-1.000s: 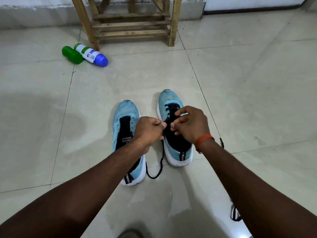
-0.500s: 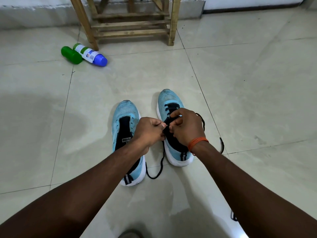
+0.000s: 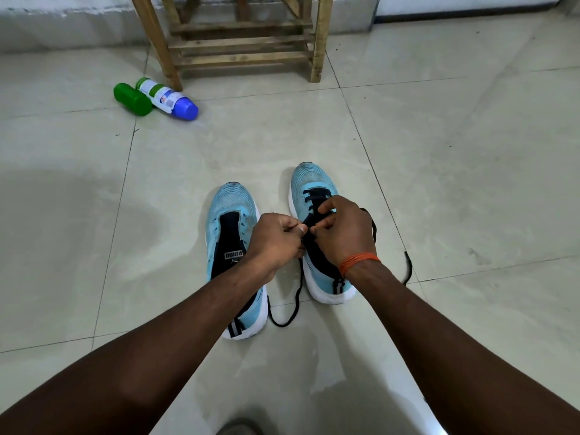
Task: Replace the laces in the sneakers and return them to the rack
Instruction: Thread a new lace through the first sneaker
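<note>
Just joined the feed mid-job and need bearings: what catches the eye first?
Two light-blue sneakers mid-floor: the left grip and right grip pinch a black lace over the right sneaker, partly laced; the left sneaker beside it has no lace. Behind stands the wooden rack, with a green bottle and a blue-capped bottle lying by its left leg.

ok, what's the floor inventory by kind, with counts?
Sneakers: 2, left sneaker and right sneaker
Bottles: 2, green bottle and white bottle with blue cap
Wooden rack: 1
Black lace: 1, in the right sneaker
Total: 6
</note>
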